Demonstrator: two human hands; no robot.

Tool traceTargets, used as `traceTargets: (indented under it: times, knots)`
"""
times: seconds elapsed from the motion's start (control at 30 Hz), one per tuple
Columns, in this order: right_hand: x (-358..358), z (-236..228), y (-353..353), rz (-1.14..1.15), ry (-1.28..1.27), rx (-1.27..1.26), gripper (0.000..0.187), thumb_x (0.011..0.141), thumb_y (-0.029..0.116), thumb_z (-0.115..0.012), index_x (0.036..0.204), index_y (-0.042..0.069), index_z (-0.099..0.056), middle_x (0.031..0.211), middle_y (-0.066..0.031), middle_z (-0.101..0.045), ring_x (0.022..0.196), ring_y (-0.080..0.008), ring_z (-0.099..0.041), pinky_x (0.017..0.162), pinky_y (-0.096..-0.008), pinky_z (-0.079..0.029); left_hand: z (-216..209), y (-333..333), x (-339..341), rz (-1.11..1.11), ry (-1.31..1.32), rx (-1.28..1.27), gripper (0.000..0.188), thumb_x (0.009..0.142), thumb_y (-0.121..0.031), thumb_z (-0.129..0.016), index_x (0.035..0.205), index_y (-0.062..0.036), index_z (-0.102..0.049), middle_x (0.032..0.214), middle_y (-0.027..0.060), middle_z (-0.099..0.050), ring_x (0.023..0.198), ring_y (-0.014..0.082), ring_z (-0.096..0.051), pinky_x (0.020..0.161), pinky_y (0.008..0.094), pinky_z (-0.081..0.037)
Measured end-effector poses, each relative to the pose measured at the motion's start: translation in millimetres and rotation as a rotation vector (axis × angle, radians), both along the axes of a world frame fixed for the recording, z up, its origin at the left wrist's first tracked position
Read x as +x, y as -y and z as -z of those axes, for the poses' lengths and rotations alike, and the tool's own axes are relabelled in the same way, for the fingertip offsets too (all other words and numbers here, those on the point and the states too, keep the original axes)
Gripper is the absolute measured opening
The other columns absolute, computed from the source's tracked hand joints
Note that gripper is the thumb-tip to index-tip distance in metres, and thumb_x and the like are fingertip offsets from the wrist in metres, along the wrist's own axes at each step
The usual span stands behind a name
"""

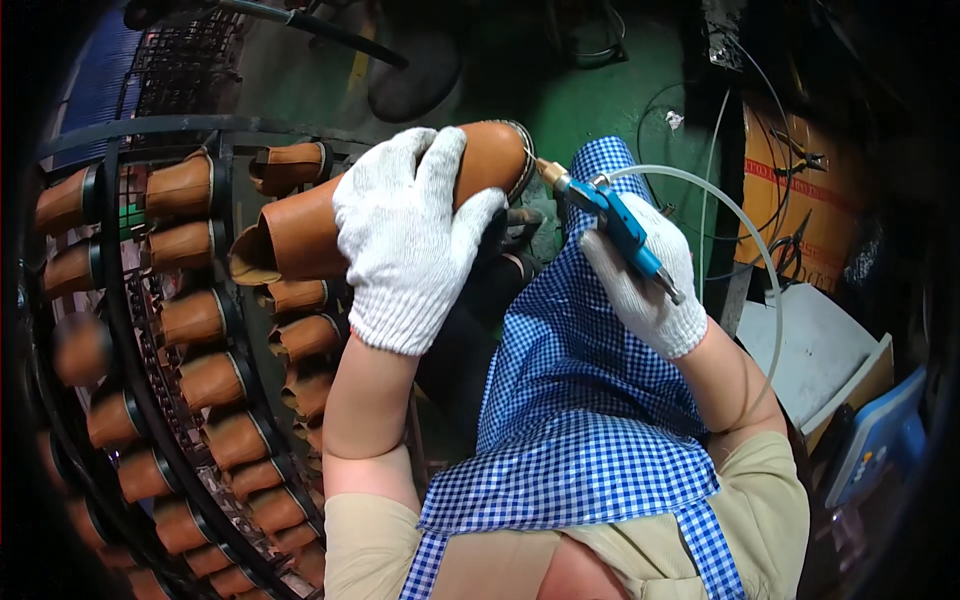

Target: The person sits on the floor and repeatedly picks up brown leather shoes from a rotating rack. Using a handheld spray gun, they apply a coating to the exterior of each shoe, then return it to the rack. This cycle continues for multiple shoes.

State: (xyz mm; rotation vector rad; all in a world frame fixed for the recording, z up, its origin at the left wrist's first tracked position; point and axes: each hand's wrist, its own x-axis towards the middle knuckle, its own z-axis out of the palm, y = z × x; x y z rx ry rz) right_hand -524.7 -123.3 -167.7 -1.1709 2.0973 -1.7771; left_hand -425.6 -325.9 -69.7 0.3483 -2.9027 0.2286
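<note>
Boot (pixel 305 230) and left hand (pixel 410 240) meet across the upper: the gloved fingers spread over the far side and the thumb lies along the near side, so the leather is clasped between them. This wide hold probably steadies the boot without covering the toe, which points away to the right, while the open shaft sticks out to the left of the wrist. The right hand (pixel 655 265), gloved too, is closed around a blue tool (pixel 622 228), thumb on the near side; some fingers are hidden, and whether any presses a trigger cannot be told. The tool is angled so that its brass nozzle (pixel 549 172) faces the welt at the toe, touching it or just beside it. A clear hose (pixel 773 297) arcs over the right forearm, an arrangement that seems to leave the space between the hands free. Just below the toe stands a metal post (pixel 520 218); whether it bears the boot is hidden. A checked apron (pixel 590 460) covers the lap, likely to shield the clothes. To the left, a rack (pixel 170 125) holds more boots (pixel 210 380) in rows, lying on their sides, within easy reach. To the right, pliers (pixel 812 161) hang against a carton (pixel 765 205).
</note>
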Motion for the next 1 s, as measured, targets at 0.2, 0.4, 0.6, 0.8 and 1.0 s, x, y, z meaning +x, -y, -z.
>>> traceTargets:
  times: [0.2,0.4,0.6,0.8,1.0]
  knots:
    - [-3.3,12.5,38.6,0.057,0.07,-0.07,0.014,0.097,0.015,-0.076,0.1,0.003,-0.071,0.078,-0.0123,-0.063,0.065,-0.0292,-0.065,0.059,-0.0381,-0.05,6.3,15.5,-24.8,-0.155,0.068,-0.142,0.059,0.09,-0.052,-0.075,0.131,-0.0104,-0.066,0.119,0.0102,-0.063,0.113,0.0321,-0.061,0.093,0.0505,-0.049]
    - [0.6,21.1,69.6,0.136,0.041,-0.084,0.016,0.099,0.019,-0.075,0.1,0.003,-0.072,0.079,-0.0127,-0.065,0.067,-0.0297,-0.068,0.059,-0.0389,-0.052,-9.1,28.7,-40.6,-0.267,0.231,-0.134,0.056,0.098,-0.057,-0.064,0.127,-0.0088,-0.065,0.118,0.012,-0.064,0.114,0.0324,-0.063,0.092,0.0532,-0.054]
    - [10.3,23.6,90.9,0.101,0.102,-0.143,0.023,0.102,0.026,-0.072,0.096,0.004,-0.069,0.066,-0.0097,-0.063,0.051,-0.0224,-0.066,0.049,-0.0351,-0.053,-21.2,51.3,-59.4,-0.389,0.344,-0.059,0.069,0.099,-0.064,-0.053,0.129,-0.0025,-0.065,0.132,0.0253,-0.068,0.124,0.0432,-0.066,0.106,0.054,-0.052]
    - [21.6,20.6,103.2,0.048,0.106,-0.117,0.025,0.101,0.027,-0.073,0.092,0.004,-0.067,0.068,-0.0112,-0.064,0.055,-0.0259,-0.067,0.052,-0.0369,-0.053,-28.9,98.2,-86.1,-0.515,0.601,0.042,0.081,0.098,-0.069,-0.052,0.135,0.0012,-0.066,0.132,0.0287,-0.07,0.122,0.0425,-0.069,0.105,0.0489,-0.053]
    - [34.9,19.7,106.8,-0.005,0.083,-0.114,0.024,0.098,0.026,-0.076,0.089,0.005,-0.071,0.073,-0.0152,-0.065,0.067,-0.0361,-0.068,0.06,-0.0419,-0.054,-33.3,139.9,-87.5,-0.658,0.788,0.172,0.082,0.098,-0.074,-0.048,0.136,-0.0046,-0.07,0.122,0.0238,-0.075,0.099,0.0381,-0.077,0.094,0.0514,-0.058]
